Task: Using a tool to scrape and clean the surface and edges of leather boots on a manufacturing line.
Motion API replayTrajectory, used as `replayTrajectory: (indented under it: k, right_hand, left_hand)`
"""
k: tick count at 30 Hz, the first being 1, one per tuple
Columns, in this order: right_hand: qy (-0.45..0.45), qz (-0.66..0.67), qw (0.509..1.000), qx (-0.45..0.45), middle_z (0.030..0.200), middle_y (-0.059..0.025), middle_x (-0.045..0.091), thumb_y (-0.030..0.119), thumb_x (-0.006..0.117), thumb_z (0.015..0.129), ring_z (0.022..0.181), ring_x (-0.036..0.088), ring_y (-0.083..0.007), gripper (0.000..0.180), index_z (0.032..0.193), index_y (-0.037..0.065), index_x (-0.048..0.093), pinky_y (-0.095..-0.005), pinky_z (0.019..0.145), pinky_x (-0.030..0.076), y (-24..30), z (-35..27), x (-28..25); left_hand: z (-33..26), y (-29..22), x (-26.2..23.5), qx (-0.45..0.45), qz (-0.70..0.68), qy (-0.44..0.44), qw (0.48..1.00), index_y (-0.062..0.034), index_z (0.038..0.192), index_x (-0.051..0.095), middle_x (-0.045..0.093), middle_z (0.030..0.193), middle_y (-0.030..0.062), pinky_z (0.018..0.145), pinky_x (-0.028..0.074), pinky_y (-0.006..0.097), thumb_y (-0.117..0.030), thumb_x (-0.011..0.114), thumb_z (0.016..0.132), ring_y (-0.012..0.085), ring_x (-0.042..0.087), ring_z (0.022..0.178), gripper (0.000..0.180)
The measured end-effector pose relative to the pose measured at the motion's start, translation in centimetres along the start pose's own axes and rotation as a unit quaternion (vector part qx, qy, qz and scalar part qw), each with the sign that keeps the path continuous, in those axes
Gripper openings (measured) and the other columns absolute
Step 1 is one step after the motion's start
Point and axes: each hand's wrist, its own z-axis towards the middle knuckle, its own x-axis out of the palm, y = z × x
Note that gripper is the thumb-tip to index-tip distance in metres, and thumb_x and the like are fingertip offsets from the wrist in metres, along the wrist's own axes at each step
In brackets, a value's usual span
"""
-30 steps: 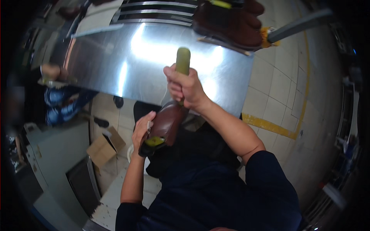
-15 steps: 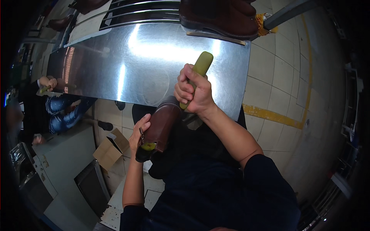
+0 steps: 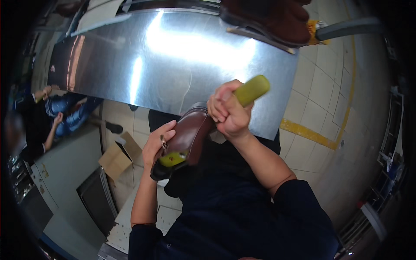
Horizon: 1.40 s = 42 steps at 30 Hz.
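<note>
One grn bar (image 3: 253, 90) clenched in R hand (image 3: 232, 110); L hand (image 3: 157, 143), fingers part-curled, holds brn shoe (image 3: 190, 131).

We have free passage across the silvery metal tabletop (image 3: 104, 65), left of the right hand (image 3: 234, 113). At its far right corner, dark-brown leather shoes (image 3: 264, 21) block us, with a straight grey bar (image 3: 346, 30) beside them. Nearer, the glossy brown leather shoe (image 3: 189, 130) in the left hand (image 3: 155, 145) and the rounded olive-green handle (image 3: 253, 90) narrow our path. A tan cardboard box (image 3: 113, 161) obstructs the floor.
</note>
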Motion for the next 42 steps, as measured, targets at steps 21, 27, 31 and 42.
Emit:
replayTrajectory:
  k: [21,27,31,42]
  right_hand:
    - [0.034,0.011,0.999,-0.022,0.053,0.0024,0.034,0.026,0.060,0.104,0.040,0.031,-0.0079,0.026,0.086,0.007,0.056,-0.0260,0.040,0.030,7.3,-0.7,-4.6]
    - [0.032,-0.023,0.999,0.003,0.053,0.0027,0.034,0.023,0.060,0.104,0.040,0.031,-0.0078,0.024,0.087,0.007,0.056,-0.0256,0.040,0.030,7.6,1.1,-3.5]
    - [0.048,-0.073,0.995,0.038,0.053,0.0029,0.035,0.022,0.062,0.103,0.040,0.032,-0.0076,0.023,0.087,0.007,0.055,-0.0248,0.040,0.030,7.6,1.6,-2.6]
    - [0.050,-0.199,0.964,0.172,0.055,0.0033,0.038,0.020,0.069,0.097,0.041,0.033,-0.0072,0.020,0.088,0.007,0.056,-0.0245,0.039,0.027,6.2,4.4,2.4]
  left_hand:
    - [8.9,-8.3,1.9,0.130,0.285,0.140,0.939,-0.0159,0.116,0.074,0.066,0.134,0.0066,0.122,0.020,0.064,-0.011,0.076,0.079,0.0352,0.050,0.140,0.038]
    - [8.8,-7.6,1.8,0.146,0.268,0.139,0.942,-0.0171,0.116,0.074,0.065,0.134,0.0065,0.123,0.018,0.064,-0.014,0.079,0.077,0.0345,0.050,0.140,0.039]
    - [8.6,-7.1,1.7,0.156,0.249,0.131,0.947,-0.0182,0.116,0.074,0.064,0.133,0.0057,0.124,0.014,0.064,-0.012,0.080,0.076,0.0327,0.050,0.140,0.041]
    - [8.1,-4.9,1.1,0.190,0.194,0.119,0.955,-0.0159,0.121,0.070,0.061,0.139,0.0044,0.125,0.008,0.064,-0.009,0.084,0.072,0.0298,0.046,0.143,0.051]
